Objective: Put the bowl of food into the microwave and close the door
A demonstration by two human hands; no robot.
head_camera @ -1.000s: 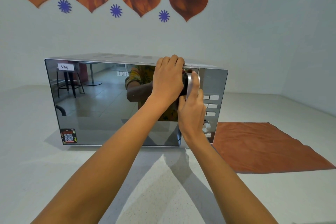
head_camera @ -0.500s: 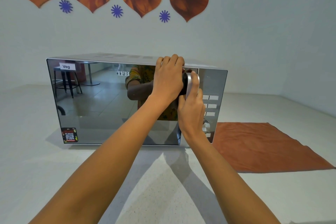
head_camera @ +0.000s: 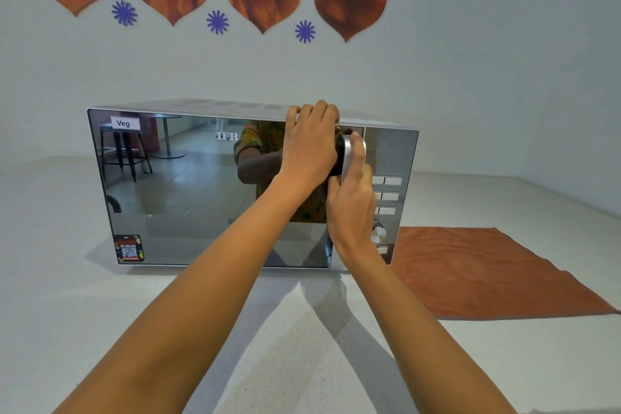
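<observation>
A silver microwave (head_camera: 188, 191) with a mirrored door stands on the white counter, and its door lies flush against the body. My left hand (head_camera: 311, 144) rests on the top right corner of the door, fingers curled over the upper edge. My right hand (head_camera: 353, 202) wraps around the vertical silver door handle (head_camera: 346, 158), just left of the control panel (head_camera: 388, 195). No bowl of food is in view; the mirrored door hides the inside.
An orange cloth (head_camera: 480, 272) lies flat on the counter right of the microwave. A white wall with orange and blue decorations rises behind. The counter (head_camera: 285, 346) stretches toward me under my forearms.
Both hands stay on the door and handle. The view has shifted very slightly; nothing else has moved.
</observation>
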